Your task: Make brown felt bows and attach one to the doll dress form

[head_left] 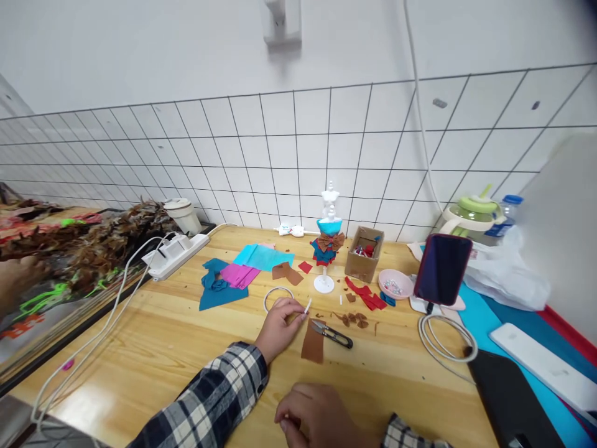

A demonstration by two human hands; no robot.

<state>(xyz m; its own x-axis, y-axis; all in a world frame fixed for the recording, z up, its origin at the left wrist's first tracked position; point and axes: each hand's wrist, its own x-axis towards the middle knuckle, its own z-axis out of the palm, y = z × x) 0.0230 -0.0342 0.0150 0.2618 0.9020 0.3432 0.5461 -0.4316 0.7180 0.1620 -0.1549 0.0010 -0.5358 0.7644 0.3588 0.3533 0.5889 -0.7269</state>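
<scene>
My left hand (281, 325) rests on the table with its thumb and forefinger pinched on a short thin white stick (308, 305). A white ring (267, 297) lies just behind that hand. Beside its fingertips are a brown fabric piece (312, 346) and black-handled thread snips (336, 336), whose blades reach over the cloth. Nearer to me, my right hand (321, 415) is curled with the thumb near the forefinger; whatever it holds, if anything, is hidden. Small gathered brown fabric pieces (355, 319) lie right of the snips.
Behind stand a small white dress form (324, 285) in blue and red cloth, a cardboard box (362, 268) and a pink bowl (396, 284). Folded blue cloth (224, 297) lies left. A phone (443, 269) stands right, near a coiled cable (423, 336). Another person's hand (21, 277) is far left.
</scene>
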